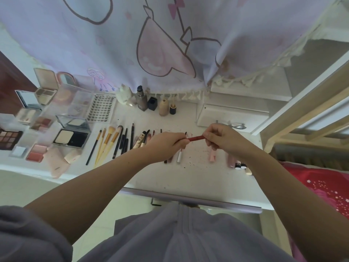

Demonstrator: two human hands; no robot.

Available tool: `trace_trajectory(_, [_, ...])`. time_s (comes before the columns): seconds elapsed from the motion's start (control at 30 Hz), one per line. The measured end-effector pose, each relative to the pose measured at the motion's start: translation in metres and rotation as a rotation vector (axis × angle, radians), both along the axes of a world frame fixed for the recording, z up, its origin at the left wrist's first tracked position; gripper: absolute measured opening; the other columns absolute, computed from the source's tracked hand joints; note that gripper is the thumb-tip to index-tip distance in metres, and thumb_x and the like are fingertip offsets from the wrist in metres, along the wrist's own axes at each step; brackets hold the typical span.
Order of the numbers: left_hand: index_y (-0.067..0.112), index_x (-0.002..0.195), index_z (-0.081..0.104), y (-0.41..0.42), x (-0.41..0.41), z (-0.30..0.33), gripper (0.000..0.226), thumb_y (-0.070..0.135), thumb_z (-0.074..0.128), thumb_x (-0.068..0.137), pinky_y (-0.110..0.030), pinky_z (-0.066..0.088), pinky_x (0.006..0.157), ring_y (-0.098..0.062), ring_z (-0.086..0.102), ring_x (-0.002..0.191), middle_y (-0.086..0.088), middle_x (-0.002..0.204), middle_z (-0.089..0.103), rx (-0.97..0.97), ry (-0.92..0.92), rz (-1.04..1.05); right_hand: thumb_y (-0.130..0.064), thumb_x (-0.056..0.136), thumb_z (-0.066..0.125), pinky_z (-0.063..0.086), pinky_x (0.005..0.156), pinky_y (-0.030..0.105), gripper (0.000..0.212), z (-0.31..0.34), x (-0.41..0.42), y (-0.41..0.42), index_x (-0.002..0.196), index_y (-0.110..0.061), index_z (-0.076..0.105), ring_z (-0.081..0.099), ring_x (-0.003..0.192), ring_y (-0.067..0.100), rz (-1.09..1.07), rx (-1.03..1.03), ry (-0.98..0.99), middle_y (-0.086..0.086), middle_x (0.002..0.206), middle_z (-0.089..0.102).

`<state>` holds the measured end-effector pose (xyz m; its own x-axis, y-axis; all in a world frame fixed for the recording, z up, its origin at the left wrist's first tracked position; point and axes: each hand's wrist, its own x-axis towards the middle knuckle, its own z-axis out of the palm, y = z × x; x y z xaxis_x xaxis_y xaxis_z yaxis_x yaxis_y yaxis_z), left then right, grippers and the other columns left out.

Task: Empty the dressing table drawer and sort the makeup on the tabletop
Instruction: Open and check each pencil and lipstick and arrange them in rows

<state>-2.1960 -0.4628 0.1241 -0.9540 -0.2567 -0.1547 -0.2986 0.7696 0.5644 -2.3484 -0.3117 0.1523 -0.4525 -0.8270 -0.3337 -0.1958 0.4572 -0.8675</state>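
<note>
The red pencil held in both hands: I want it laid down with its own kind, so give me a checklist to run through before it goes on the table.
1. Grip: left hand and right hand each pinch an end of the red pencil: ok.
2. Cap on or off: ends hidden by fingers: cannot tell.
3. Matching group exists: dark pencils lie in a row beside the yellow-handled brushes: ok.
4. Free spot on the tabletop: bare surface shows below the hands: ok.
5. Surface clean: dark and reddish specks scattered there: not ok.
6. Drawer emptied: inside hidden by the body: cannot tell.
</note>
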Motion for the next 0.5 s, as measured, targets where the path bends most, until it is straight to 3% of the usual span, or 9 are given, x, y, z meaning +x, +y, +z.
trace_trajectory(0.1, [0.034, 0.07, 0.046, -0.003, -0.001, 0.002, 0.03, 0.041, 0.036, 0.098, -0.02, 0.033, 0.049, -0.004, 0.045, 0.047, 0.008, 0.061, 0.053, 0.081, -0.014, 0.01, -0.016, 0.094, 0.055, 0.045, 0.053, 0.014, 0.013, -0.001, -0.003, -0.002, 0.082, -0.018, 0.06, 0.053, 0.053, 0.003, 0.021, -0.035, -0.031, -0.008, 0.063, 0.066])
trace_trajectory(0.17, [0.033, 0.073, 0.045, -0.005, -0.001, 0.004, 0.028, 0.042, 0.035, 0.098, -0.021, 0.033, 0.048, -0.004, 0.044, 0.047, 0.009, 0.06, 0.052, 0.035, -0.031, -0.011, -0.022, 0.094, 0.056, 0.045, 0.053, 0.016, 0.015, -0.001, -0.005, -0.004, 0.083, -0.016, 0.063, 0.055, 0.055, 0.003, 0.021, -0.003, -0.1, -0.006, 0.066, 0.068])
trace_trajectory(0.27, [0.033, 0.08, 0.042, -0.005, -0.001, 0.006, 0.023, 0.044, 0.033, 0.098, -0.021, 0.028, 0.046, -0.003, 0.044, 0.046, 0.009, 0.056, 0.048, -0.136, -0.01, -0.04, -0.042, 0.097, 0.045, 0.038, 0.043, 0.016, 0.04, 0.001, -0.009, -0.005, 0.083, -0.012, 0.067, 0.047, 0.045, 0.008, 0.082, 0.162, -0.189, -0.002, 0.057, 0.062])
trace_trajectory(0.33, [0.035, 0.078, 0.039, -0.004, -0.003, 0.007, 0.023, 0.044, 0.032, 0.098, -0.021, 0.028, 0.046, -0.004, 0.044, 0.047, 0.009, 0.056, 0.048, -0.172, 0.006, -0.05, -0.04, 0.099, 0.042, 0.032, 0.038, 0.014, 0.043, 0.001, -0.01, -0.006, 0.08, -0.009, 0.066, 0.038, 0.038, 0.007, 0.107, 0.191, -0.22, -0.004, 0.048, 0.052])
trace_trajectory(0.5, [0.033, 0.069, 0.041, -0.008, -0.011, 0.009, 0.03, 0.04, 0.035, 0.098, -0.023, 0.034, 0.051, -0.008, 0.043, 0.05, 0.008, 0.06, 0.048, 0.032, -0.006, -0.023, -0.026, 0.099, 0.046, 0.038, 0.05, 0.016, 0.03, 0.006, -0.006, -0.01, 0.08, -0.011, 0.065, 0.043, 0.05, 0.006, 0.058, 0.071, -0.089, -0.009, 0.053, 0.056])
